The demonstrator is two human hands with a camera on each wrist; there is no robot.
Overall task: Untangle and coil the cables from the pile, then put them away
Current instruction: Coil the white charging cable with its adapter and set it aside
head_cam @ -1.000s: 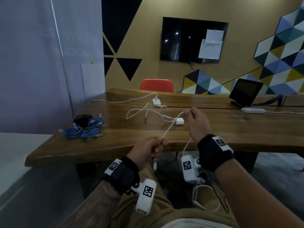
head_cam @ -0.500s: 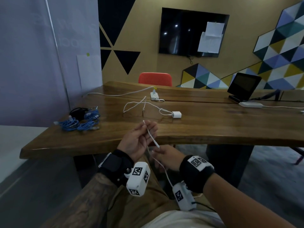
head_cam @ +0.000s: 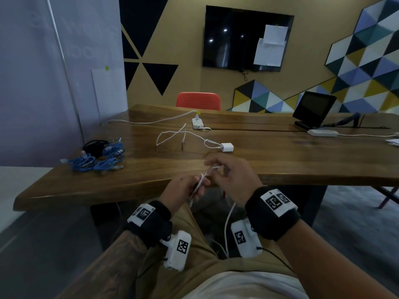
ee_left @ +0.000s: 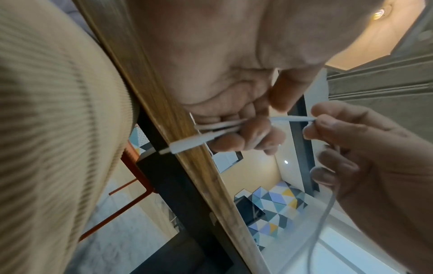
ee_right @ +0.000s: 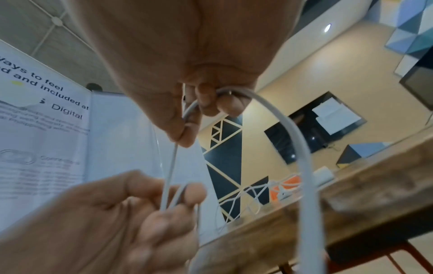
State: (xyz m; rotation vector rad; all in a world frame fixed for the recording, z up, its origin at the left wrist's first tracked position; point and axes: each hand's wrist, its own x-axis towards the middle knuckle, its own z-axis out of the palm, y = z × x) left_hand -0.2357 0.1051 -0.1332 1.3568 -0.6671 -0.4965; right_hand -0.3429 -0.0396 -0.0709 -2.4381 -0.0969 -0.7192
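1. Cable (head_cam: 204,176), thin and white, runs between both hands just in front of the table's near edge; half a second ago it hung lower, over the lap, with its tip standing above the left palm.
2. Left hand (head_cam: 186,189) was spread with fingers up; its fingers are now curled around a few folded turns of the cable, and the plug (ee_left: 189,145) pokes out past the fingertips.
3. Right hand (head_cam: 234,180) has risen from below the left hand to just beside it, level with the table edge; thumb and forefinger pinch the cable, the other fingers loosely bent.
4. From the right hand the cable drops in a smooth arc (ee_right: 302,166) down toward the lap, past the wrist camera.
5. The cable is round, smooth and rubbery-looking; the plug is a short white cylinder with a narrow metal tip.
6. Table (head_cam: 280,160) is a thick wooden slab with visible grain, a glossy top and a wavy natural edge.
7. On it lies a second white cable (head_cam: 183,137), loosely tangled, ending in a small boxy charger (head_cam: 227,147), unmoved since earlier.
8. At the left end sits a pile of blue cables (head_cam: 97,158), bundled in loops beside a black cable (head_cam: 95,145).
9. A white power strip (head_cam: 197,123) rests farther back.
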